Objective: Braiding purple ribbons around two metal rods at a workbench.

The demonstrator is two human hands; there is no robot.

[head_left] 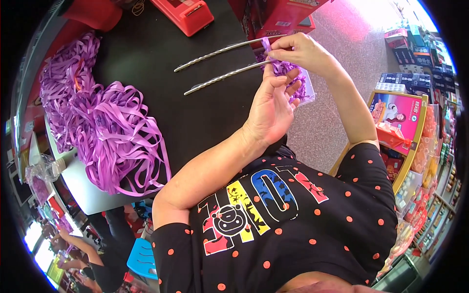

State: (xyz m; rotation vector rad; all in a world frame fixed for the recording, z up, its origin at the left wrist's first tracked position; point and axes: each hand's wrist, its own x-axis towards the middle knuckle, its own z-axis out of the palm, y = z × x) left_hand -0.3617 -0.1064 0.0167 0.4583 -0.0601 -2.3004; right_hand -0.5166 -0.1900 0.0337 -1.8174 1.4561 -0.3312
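Two twisted metal rods (220,76) lie side by side above the black table, pointing left. At their right ends a purple ribbon (266,45) loops over the upper rod. My right hand (300,52) pinches that ribbon between thumb and fingers, beside the rods. Just below, my left hand (273,105) has its palm turned up and its fingers loosely curled and apart. Its index fingertip is at the lower rod. Behind the left fingers, more purple ribbon (301,90) sits in a clear plastic box (309,100), partly hidden.
A large heap of purple ribbon (115,129) covers the left of the black table (146,63). A red device (188,14) stands at the far edge, near red boxes (286,17). Shelves with goods line the right. A blue stool (141,259) and another person (105,266) are lower left.
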